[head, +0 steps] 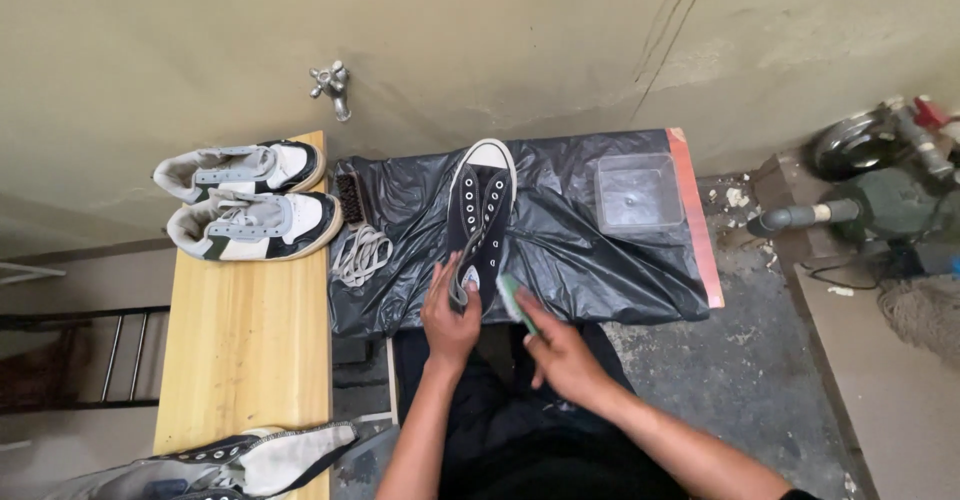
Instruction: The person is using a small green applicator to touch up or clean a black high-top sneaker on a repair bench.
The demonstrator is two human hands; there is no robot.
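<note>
The left hand (448, 312) grips the heel of a black high-top sneaker (480, 210) — fingers clamped on it. The right hand (562, 352) pinches a green brush (514, 298) beside the shoe.

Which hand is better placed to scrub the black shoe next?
Probably the right hand: it holds the green brush right beside the black shoe. The left hand is occupied gripping the shoe's heel end.

Second black high-top shoe (230, 465), 7 o'clock: cut off by bottom edge. Pump machinery (890, 190), 3 o'clock: cropped at right edge. Green object (514, 300) in right hand (560, 355): mostly covered, kind unclear.
</note>
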